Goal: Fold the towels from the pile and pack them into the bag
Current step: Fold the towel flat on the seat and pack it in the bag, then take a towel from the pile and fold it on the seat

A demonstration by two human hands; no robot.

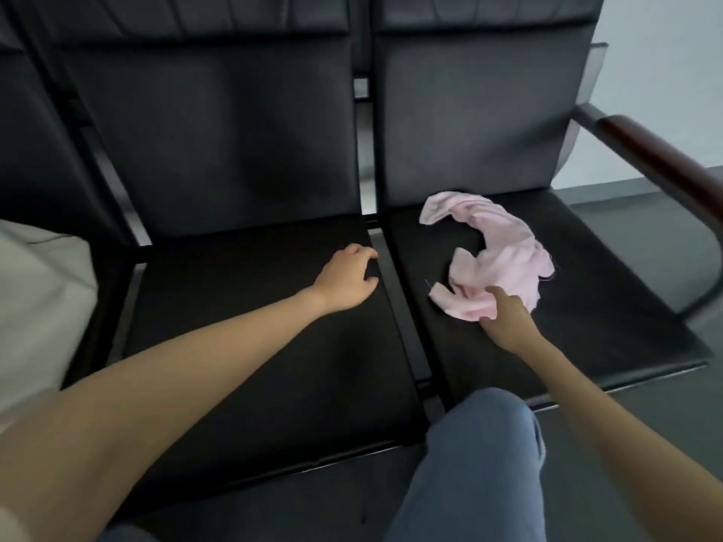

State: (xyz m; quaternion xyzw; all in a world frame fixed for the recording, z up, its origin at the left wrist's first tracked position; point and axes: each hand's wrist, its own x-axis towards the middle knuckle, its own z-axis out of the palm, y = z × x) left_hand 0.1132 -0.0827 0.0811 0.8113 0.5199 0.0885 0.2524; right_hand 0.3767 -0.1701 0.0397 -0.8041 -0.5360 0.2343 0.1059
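Observation:
A crumpled pink towel [497,254] lies on the right black seat [610,307], curving from near the backrest toward the front. My right hand [508,318] grips the towel's near end, fingers curled into the cloth. My left hand [346,279] rests on the right edge of the middle black seat [254,365], fingers loosely bent, holding nothing. A pale fabric thing [35,299], possibly the bag, shows at the far left edge, blurred.
The seats are a row of joined black chairs with tall backrests [219,131]. A dark wooden armrest [665,162] runs along the right chair. My knee in blue jeans [481,463] is in front of the gap between the seats. Grey floor lies to the right.

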